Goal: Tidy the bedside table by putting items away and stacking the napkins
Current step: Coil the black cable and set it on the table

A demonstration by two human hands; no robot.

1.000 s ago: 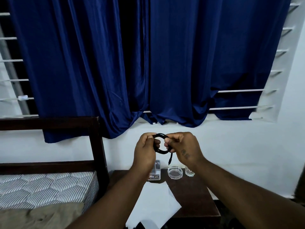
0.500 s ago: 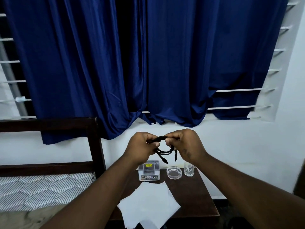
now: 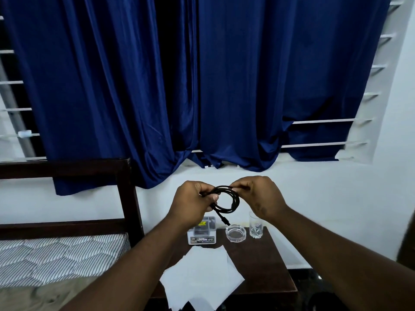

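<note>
A black cable [image 3: 226,202] is coiled into a loop and held in the air above the dark wooden bedside table [image 3: 265,263]. My left hand [image 3: 193,203] grips the loop's left side, and my right hand [image 3: 258,196] pinches its top right. One plug end hangs down from the coil. White napkins [image 3: 202,277] lie loosely overlapped on the table's front left. At the table's back stand a clear plastic box [image 3: 203,232], a glass ashtray [image 3: 235,233] and a drinking glass [image 3: 256,225].
A bed with a dark wooden headboard [image 3: 125,198] and striped mattress [image 3: 56,254] stands left of the table. Blue curtains [image 3: 179,86] hang over a barred window behind. The white wall runs behind the table.
The loop has opened out wider between my hands, and the hands have moved slightly apart. The camera has tilted down a little, showing more of the table.
</note>
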